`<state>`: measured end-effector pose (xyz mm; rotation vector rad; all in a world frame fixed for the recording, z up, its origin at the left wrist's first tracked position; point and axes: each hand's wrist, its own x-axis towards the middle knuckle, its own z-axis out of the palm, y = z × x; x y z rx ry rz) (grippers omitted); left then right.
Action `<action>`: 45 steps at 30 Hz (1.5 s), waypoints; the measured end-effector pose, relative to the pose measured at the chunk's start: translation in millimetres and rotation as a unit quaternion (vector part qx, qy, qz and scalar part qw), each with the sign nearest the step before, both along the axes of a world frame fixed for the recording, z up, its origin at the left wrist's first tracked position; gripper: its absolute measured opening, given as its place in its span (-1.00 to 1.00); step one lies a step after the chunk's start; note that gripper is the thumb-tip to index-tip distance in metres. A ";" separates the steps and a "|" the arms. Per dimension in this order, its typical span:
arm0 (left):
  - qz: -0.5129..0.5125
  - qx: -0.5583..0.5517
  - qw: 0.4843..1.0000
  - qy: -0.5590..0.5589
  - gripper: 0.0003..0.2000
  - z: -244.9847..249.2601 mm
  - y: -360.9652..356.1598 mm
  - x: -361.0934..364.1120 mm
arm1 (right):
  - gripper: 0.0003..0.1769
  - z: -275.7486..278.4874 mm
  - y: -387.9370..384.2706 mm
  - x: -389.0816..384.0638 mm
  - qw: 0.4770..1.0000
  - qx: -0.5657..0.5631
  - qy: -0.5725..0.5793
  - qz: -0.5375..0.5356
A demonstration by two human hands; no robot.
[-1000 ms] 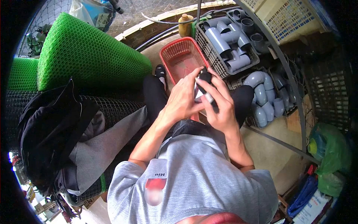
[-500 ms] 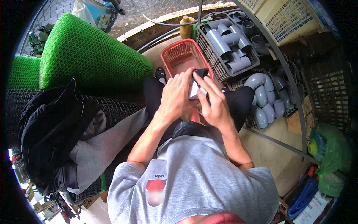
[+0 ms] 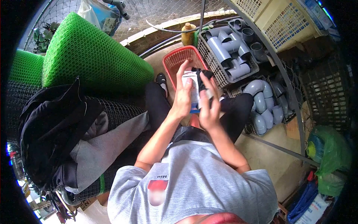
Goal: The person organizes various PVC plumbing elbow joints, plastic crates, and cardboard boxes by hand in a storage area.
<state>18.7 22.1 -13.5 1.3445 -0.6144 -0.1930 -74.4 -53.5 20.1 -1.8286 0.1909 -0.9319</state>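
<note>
In front of my lap, my left hand holds a small white and blue packet with its thumb across the face. Black material lies along the packet's upper right side. My right hand is at the packet's right side, its fingers blurred and against the black material. A red plastic basket stands on the floor just beyond both hands.
Grey pipe fittings fill a crate at the upper right, with grey elbows in another below. Rolled green mesh lies left, above a black jacket. A yellow bottle stands behind the basket.
My hands have moved slightly apart, and more of the packet's white face and its blue end now show. The black material has shifted a little to the right.
</note>
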 end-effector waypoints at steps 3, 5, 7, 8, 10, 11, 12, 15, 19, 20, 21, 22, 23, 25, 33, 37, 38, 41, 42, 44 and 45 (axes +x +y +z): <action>0.019 -0.081 0.986 0.148 -0.45 1.5 1.5 14.0 | -0.54 0.7 5.0 -11.0 0.991 -0.095 0.030 0.095; 0.029 -0.106 0.975 0.192 -0.49 3.8 8.4 24.6 | -0.52 -0.8 5.7 -14.8 0.983 -0.132 0.018 0.123; 0.027 -0.131 0.970 0.205 -0.52 3.4 12.8 29.8 | -0.51 -4.4 -0.6 -15.8 0.984 -0.108 0.030 0.135; 0.028 -0.131 0.970 0.204 -0.52 0.3 12.3 26.7 | -0.51 -4.8 -2.0 -15.7 0.984 -0.083 0.044 0.150; 0.071 -0.115 0.975 0.178 -0.62 -4.0 7.8 9.9 | -0.49 -3.1 -6.8 -5.8 0.987 -0.109 0.037 0.108; 0.068 -0.054 0.985 0.148 -0.62 5.2 9.1 -3.9 | -0.50 -1.0 -11.7 0.4 0.991 -0.091 0.041 0.091; 0.058 -0.023 0.993 0.096 -0.66 0.2 6.8 -14.2 | -0.52 -0.1 -18.4 5.8 0.994 -0.072 0.045 0.072; 0.023 0.005 0.999 0.042 -0.71 14.6 7.5 -20.0 | -0.50 -1.5 -26.5 5.6 0.994 -0.020 0.049 0.097; 0.091 0.001 0.989 0.115 -0.69 14.3 8.5 17.2 | -0.46 -1.2 4.9 -12.4 0.987 -0.081 0.055 0.128; 0.093 -0.029 0.986 0.135 -0.67 12.7 8.8 18.6 | -0.45 -1.7 8.1 -12.6 0.984 -0.110 0.046 0.136; 0.113 -0.012 0.987 0.110 -0.68 9.3 6.9 14.4 | -0.44 -1.4 6.7 -8.9 0.980 -0.147 0.043 0.129; 0.132 0.005 0.988 0.084 -0.68 4.0 3.8 7.8 | -0.44 0.4 2.7 -4.4 0.980 -0.146 0.044 0.127; 0.121 0.019 0.992 0.035 -0.65 -7.8 0.5 -1.2 | -0.42 4.2 -2.7 0.7 0.978 -0.168 0.031 0.118; 0.075 -0.003 0.994 0.084 -0.61 -28.5 1.2 -27.0 | -0.38 9.6 -11.4 8.2 0.976 -0.188 0.016 0.110; 0.064 -0.113 0.956 0.263 -0.38 -10.4 16.8 1.9 | -0.40 7.6 2.5 -10.1 0.947 -0.271 0.099 0.142; 0.053 -0.175 0.924 0.336 -0.37 0.8 22.4 11.6 | -0.44 6.5 4.9 -27.1 0.939 -0.285 0.099 0.163; 0.046 -0.174 0.924 0.339 -0.34 1.3 24.6 12.5 | -0.44 6.6 0.9 -28.3 0.940 -0.283 0.098 0.162; 0.046 -0.207 0.906 0.365 -0.37 13.7 25.2 12.4 | -0.52 8.2 -16.2 -33.7 0.954 -0.171 0.049 0.242; 0.039 -0.216 0.912 0.347 -0.40 21.4 24.3 13.9 | -0.52 7.0 -14.5 -36.6 0.954 -0.172 0.049 0.240; 0.076 -0.226 0.902 0.359 -0.45 31.7 21.9 10.1 | -0.56 -0.5 -5.6 -44.7 0.986 0.046 0.092 0.132; 0.103 -0.235 0.915 0.312 -0.45 38.0 19.0 0.8 | -0.51 -8.0 -5.0 -39.7 0.971 0.181 0.076 0.138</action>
